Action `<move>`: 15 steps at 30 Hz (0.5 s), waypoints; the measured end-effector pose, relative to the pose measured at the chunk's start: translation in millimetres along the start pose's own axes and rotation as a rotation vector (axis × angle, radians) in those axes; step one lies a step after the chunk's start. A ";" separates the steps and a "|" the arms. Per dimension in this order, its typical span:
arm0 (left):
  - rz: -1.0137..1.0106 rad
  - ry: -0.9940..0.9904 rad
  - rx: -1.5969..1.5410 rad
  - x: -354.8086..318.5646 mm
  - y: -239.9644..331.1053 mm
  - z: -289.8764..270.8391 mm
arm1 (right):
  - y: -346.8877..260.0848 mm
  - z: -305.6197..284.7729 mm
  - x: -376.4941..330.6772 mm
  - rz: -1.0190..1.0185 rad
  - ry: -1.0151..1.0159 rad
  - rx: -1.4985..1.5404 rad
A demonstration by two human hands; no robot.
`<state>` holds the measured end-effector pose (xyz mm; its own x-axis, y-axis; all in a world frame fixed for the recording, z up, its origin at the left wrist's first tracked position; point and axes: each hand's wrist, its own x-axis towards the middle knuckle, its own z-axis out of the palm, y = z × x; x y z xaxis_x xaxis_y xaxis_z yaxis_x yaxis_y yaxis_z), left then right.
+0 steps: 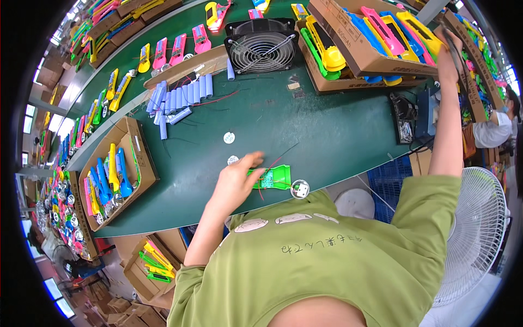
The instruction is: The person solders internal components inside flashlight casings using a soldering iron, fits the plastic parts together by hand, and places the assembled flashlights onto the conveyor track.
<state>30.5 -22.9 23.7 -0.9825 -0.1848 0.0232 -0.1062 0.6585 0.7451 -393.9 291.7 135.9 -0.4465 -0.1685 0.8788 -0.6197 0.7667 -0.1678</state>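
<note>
My left hand (237,177) is over the near edge of the table, its fingers stretched and slightly blurred. Its thumb overlaps the left end of a green plastic housing (280,177) with a small circuit board and red and black wires. Against the housing's right end is a round silvery lamp piece (299,189). Two white discs, one a round disc (229,138), lie beyond the hand. Far right, my right hand (449,52) is raised beside a carton of coloured housings (389,35). Its fingers are closed around a dark, thin thing that I cannot make out.
Blue-purple cylindrical cells (182,95) with wires lie at the back left, near a black fan (260,46). A carton (133,163) of coloured parts stands left. At right are a dark device (404,120) and a white floor fan (471,234). Housings line the far strip.
</note>
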 end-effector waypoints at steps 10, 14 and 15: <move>-0.041 -0.025 -0.341 35.7 19.3 38.4 | -131.2 -116.0 -214.8 0.246 0.117 0.318; -0.025 0.059 -0.678 14.7 13.2 24.9 | -200.2 -84.7 -265.7 0.372 -0.229 0.656; -0.110 0.116 -0.826 10.1 11.0 21.5 | -202.1 -71.5 -279.1 0.354 -0.341 0.700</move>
<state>16.1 -1.8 17.8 -0.9462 -0.3206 -0.0435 -0.0102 -0.1046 0.9945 -97.9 228.1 -43.5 -0.7893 -0.2548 0.5587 -0.6128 0.2686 -0.7432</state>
